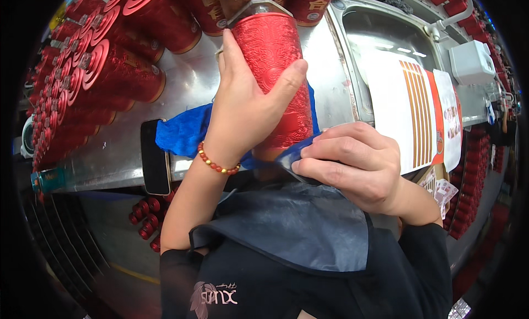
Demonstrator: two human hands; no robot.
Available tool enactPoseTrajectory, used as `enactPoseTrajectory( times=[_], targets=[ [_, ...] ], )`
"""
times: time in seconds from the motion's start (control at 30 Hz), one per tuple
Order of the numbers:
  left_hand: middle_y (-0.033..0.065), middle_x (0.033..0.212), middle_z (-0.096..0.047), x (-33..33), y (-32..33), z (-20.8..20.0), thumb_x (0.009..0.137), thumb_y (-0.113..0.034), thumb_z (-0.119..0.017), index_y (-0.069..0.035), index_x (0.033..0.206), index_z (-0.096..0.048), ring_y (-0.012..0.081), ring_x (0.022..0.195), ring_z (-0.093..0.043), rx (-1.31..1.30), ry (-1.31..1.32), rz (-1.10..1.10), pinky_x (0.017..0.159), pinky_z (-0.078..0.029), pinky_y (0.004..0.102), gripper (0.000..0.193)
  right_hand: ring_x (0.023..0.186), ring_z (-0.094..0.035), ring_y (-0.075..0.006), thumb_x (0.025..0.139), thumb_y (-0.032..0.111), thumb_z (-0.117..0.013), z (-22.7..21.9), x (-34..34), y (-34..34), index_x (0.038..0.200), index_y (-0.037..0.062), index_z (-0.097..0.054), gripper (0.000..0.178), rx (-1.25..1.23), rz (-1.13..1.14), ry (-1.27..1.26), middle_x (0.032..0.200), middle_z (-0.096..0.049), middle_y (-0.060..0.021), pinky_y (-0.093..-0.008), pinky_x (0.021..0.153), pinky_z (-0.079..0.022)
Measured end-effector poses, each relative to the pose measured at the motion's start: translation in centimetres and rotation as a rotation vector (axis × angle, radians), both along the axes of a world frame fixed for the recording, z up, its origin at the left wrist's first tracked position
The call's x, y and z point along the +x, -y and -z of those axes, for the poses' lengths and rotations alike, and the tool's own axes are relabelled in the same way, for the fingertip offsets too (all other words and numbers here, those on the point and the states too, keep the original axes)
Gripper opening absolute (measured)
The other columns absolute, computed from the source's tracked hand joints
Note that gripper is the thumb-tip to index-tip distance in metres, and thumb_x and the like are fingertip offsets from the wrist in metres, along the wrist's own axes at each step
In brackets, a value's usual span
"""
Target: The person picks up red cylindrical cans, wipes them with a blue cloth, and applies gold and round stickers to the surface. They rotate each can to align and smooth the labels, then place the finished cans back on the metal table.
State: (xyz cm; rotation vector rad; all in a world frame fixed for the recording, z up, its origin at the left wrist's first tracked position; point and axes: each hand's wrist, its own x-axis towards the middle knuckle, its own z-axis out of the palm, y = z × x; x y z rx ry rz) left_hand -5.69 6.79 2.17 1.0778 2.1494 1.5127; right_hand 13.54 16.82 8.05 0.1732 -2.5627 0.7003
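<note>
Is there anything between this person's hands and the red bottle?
Yes, on one side: blue cloth, pinched in the right hand by the red bottle's lower end. Nothing visible separates the left hand from it.

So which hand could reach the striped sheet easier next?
Probably the right hand: it's nearer the sheet, though it seems to be pinching the cloth. The left hand is around the red bottle.

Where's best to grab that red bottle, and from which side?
Probably around the body of the red bottle, from the left: it is long and rounded, with a raised pattern that may aid grip, and the left hand spans it there.
</note>
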Motion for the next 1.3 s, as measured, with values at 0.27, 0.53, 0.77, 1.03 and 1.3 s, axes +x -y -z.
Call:
enactPoseTrajectory(
  times=[0.27, 0.53, 0.77, 1.03, 1.3],
  targets=[
    [0.0322, 0.137, -0.049, -0.3, -0.4, -0.2, 0.089, -0.041, -0.082, 0.021, 0.153, -0.018, 0.0387, 0.121, -0.061, -0.02, -0.009, 0.003, 0.102, -0.051, 0.0415, 0.11, 0.087, -0.071, -0.0214, 0.073, 0.011, -0.077, 1.8, 2.0, -1.2, 0.097, 0.0089, -0.08, 0.024, -0.038, -0.023, 0.083, 0.095, -0.074, -0.0028, -0.0324, 0.076, -0.062],
    [0.0156, 0.123, -0.065, -0.5, 0.1, -0.4, 0.097, -0.024, -0.077, 0.003, 0.147, -0.035, 0.0206, 0.105, -0.07, 0.177, 0.428, 0.209, 0.087, -0.059, 0.0325, 0.071, 0.086, -0.071, -0.0226, 0.071, 0.008, -0.078, 1.6, 1.1, -1.1, 0.097, 0.0082, -0.079, 0.026, -0.111, -0.025, 0.103, 0.093, -0.074, -0.0037, -0.0336, 0.078, -0.061],
    [0.0154, 0.135, -0.061, -0.5, 1.2, 0.6, 0.105, -0.034, -0.066, 0.002, 0.156, -0.034, 0.0172, 0.12, -0.063, 0.195, 0.409, 0.149, 0.103, -0.051, 0.0315, 0.07, 0.087, -0.07, -0.0231, 0.07, 0.013, -0.078, 0.6, 0.7, -1.3, 0.093, 0.0085, -0.079, 0.024, -0.053, -0.036, -0.025, 0.096, -0.074, -0.0036, -0.0333, 0.072, -0.059],
    [0.0217, 0.138, -0.058, 0.8, 0.7, -0.8, 0.103, -0.035, -0.068, 0.01, 0.159, -0.024, 0.0213, 0.12, -0.063, 0.072, 0.069, 0.142, 0.1, -0.053, 0.0338, 0.084, 0.084, -0.069, -0.0234, 0.073, 0.012, -0.078, 2.0, 1.4, -1.7, 0.098, 0.0088, -0.079, 0.025, -0.047, -0.054, 0.081, 0.09, -0.072, -0.0036, -0.0322, 0.071, -0.058],
    [0.0194, 0.133, -0.061, 0.2, 1.4, 0.3, 0.103, -0.033, -0.069, 0.007, 0.158, -0.023, 0.0198, 0.116, -0.065, -0.001, -0.192, 0.058, 0.096, -0.055, 0.0333, 0.083, 0.085, -0.07, -0.0225, 0.073, 0.012, -0.078, 0.6, -0.2, -1.2, 0.098, 0.0074, -0.08, 0.026, -0.02, -0.061, -0.02, 0.094, -0.073, -0.0054, -0.0328, 0.075, -0.059]
  ],
)
